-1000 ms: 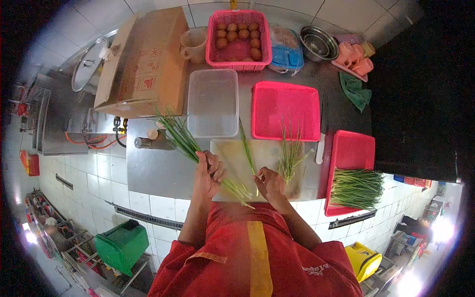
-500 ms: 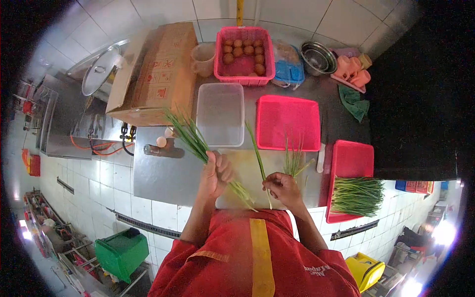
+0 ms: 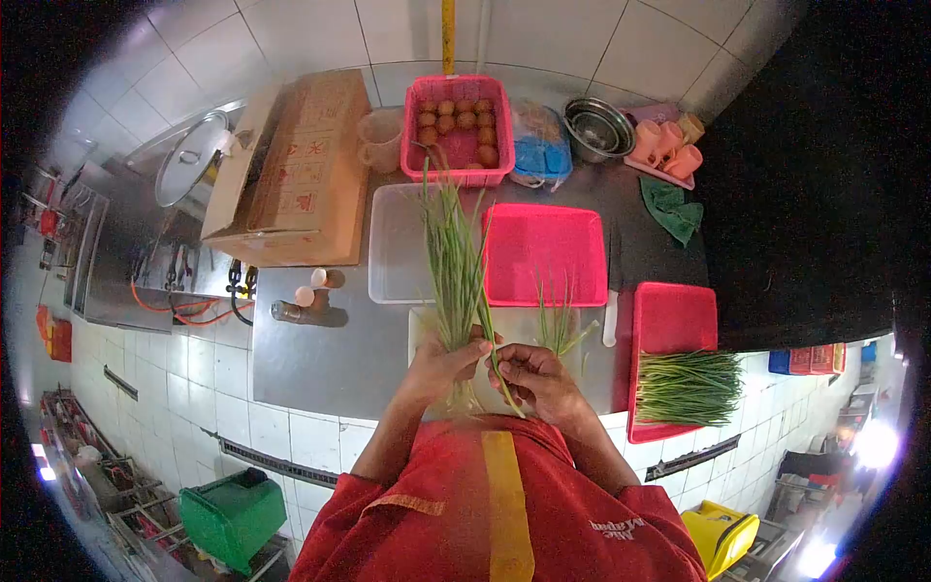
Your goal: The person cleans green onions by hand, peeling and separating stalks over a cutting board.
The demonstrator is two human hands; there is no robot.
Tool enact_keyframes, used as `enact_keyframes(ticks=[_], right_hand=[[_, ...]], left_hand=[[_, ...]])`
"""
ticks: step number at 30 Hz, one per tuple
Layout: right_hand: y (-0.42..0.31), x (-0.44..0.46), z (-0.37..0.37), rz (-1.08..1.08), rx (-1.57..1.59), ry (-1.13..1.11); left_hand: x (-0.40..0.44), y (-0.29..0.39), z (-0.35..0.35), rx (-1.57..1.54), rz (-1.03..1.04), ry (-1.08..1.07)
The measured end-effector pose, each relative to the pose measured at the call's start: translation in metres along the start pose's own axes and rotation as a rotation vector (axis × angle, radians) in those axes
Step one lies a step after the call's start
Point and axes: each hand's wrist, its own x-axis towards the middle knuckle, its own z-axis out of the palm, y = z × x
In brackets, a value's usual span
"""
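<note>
Left hand (image 3: 448,369) has its fingers wrapped round a bunch of skinny green stalks (image 3: 449,267), held over the pale, flat cutting board (image 3: 516,327). Right hand (image 3: 541,383) looks to be pinching one slim stalk (image 3: 486,315) right beside it, kinda blurry there. Smooth pink plastic tray (image 3: 545,254) sits beyond, on the shiny metal bench (image 3: 301,364).

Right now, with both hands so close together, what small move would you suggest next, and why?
Perhaps lay the green stalk in the right hand into the bundle in the left hand: the hands are side by side, and the stalk runs close along the bundle, their leafy ends pointing roughly the same way.
</note>
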Motion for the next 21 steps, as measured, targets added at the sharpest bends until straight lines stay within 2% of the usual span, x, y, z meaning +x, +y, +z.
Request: enact_keyframes(ticks=[4,6,9,13,16,18,21], right_hand=[[0.002,0.001,0.008,-0.104,-0.186,0.043],[0.008,0.001,0.007,-0.234,-0.522,0.096],[0.008,0.001,0.014,-0.228,-0.424,0.172],[0.013,0.003,0.016,-0.295,-0.443,0.218],[0.016,0.005,0.012,-0.284,-0.351,0.212],[0.015,0.005,0.013,-0.265,-0.118,0.19],[0.015,0.006,0.012,-0.228,-0.1,0.22]], left_hand=[[-0.004,-0.005,-0.002,0.122,0.032,0.143],[-0.005,-0.004,-0.001,0.26,0.037,0.24],[-0.01,-0.004,0.001,0.207,0.108,0.252],[-0.01,-0.009,0.001,0.152,0.128,0.27],[-0.011,-0.008,0.007,0.201,0.134,0.34],[-0.01,-0.01,0.009,0.25,0.228,0.388],[-0.012,-0.006,0.015,0.291,0.288,0.398]])
